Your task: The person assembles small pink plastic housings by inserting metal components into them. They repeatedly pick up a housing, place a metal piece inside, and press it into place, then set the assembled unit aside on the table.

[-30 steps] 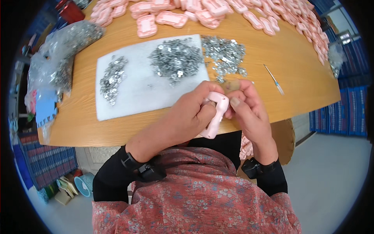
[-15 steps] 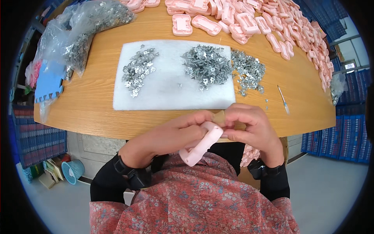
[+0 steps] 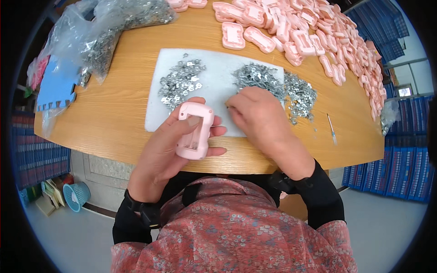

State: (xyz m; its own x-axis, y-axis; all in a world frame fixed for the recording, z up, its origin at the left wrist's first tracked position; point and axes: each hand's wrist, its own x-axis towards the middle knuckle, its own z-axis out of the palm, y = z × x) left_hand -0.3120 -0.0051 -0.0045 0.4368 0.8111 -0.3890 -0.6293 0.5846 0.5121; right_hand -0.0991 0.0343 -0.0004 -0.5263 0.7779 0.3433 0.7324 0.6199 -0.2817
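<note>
My left hand (image 3: 157, 152) grips a pale pink plastic housing (image 3: 205, 132) with a long recessed opening facing up. The thumb lies in the opening, the other fingers support it from behind, and metal shows at the lower end. My right hand (image 3: 261, 113) is palm down over the white foam sheet (image 3: 216, 93), its fingers bent and drawn together. Whatever sits at those fingertips is too small to make out. Just beyond it lies a heap of small silvery metal pieces (image 3: 259, 77), partly covered by the hand. Another metal heap (image 3: 182, 82) lies on the sheet's left.
More metal pieces (image 3: 300, 95) spill off the foam's right edge. A thin pen-like tool (image 3: 332, 129) lies on the wooden table (image 3: 123, 109) at right. Pink housings (image 3: 302, 43) crowd the far right. Clear bags of metal parts (image 3: 100, 45) and a blue foam mat (image 3: 57, 84) occupy the left.
My hands have parted. The left brought the pink housing left and turned its opening upward; the right left the housing and reached forward over the foam beside the right heap.
</note>
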